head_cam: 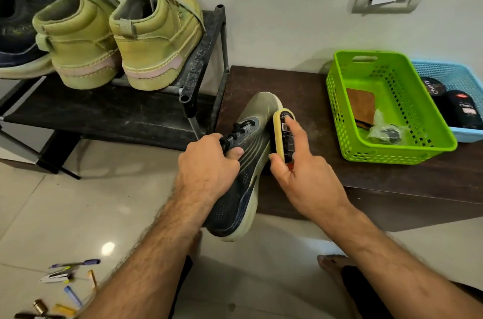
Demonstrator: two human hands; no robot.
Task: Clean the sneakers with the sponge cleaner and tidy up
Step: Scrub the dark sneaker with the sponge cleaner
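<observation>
A dark sneaker (pixel 236 198) with a pale sole and black laces is tilted in the middle of the view, toe pointing away over the dark wooden bench (pixel 366 177). My left hand (pixel 209 161) grips it at the laces. My right hand (pixel 303 177) holds the sponge cleaner (pixel 281 135), a yellow sponge with a black labelled top, pressed against the sneaker's right side near the sole. Two olive high-top sneakers (pixel 156 39) stand on the black shoe rack (pixel 198 62) at the upper left.
A green basket (pixel 407 146) holding a brown cloth and a small plastic bag stands on the bench, with a blue basket (pixel 460 75) of polish tins behind it. A dark shoe (pixel 15 31) sits at the rack's left end. Pens and small items (pixel 68 290) lie on the tiled floor.
</observation>
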